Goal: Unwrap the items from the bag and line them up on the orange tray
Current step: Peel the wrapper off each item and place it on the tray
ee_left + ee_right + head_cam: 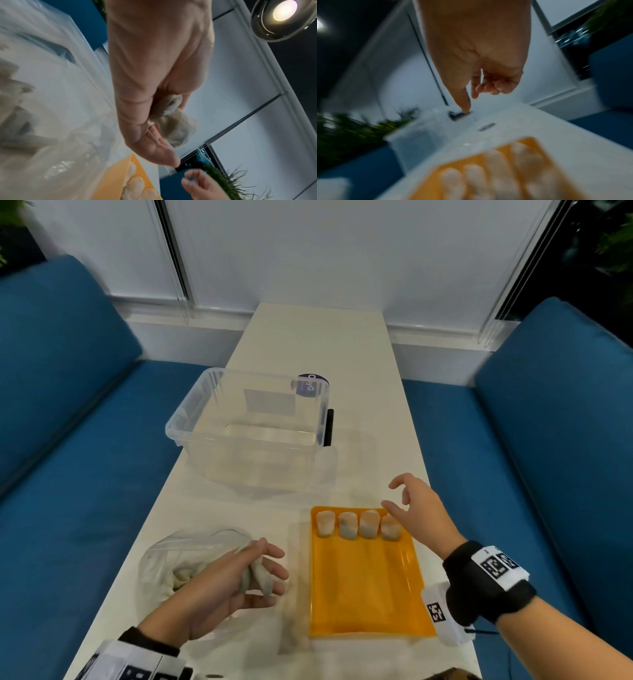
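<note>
White table (318, 344): carries all items, flanked by blue benches (68, 392). Clear plastic storage bin (246, 419): stands beyond the tray. Orange tray (366, 587): four unwrapped pale pieces (358, 523) in a row along its far edge. Clear plastic bag (185, 556): lies left of the tray with wrapped items inside. Left hand (226, 583): above the bag, fingers curled round a grey wrapped item (258, 575). Right hand (416, 508): over the tray's far right corner, fingers loosely spread, holding nothing.
</note>
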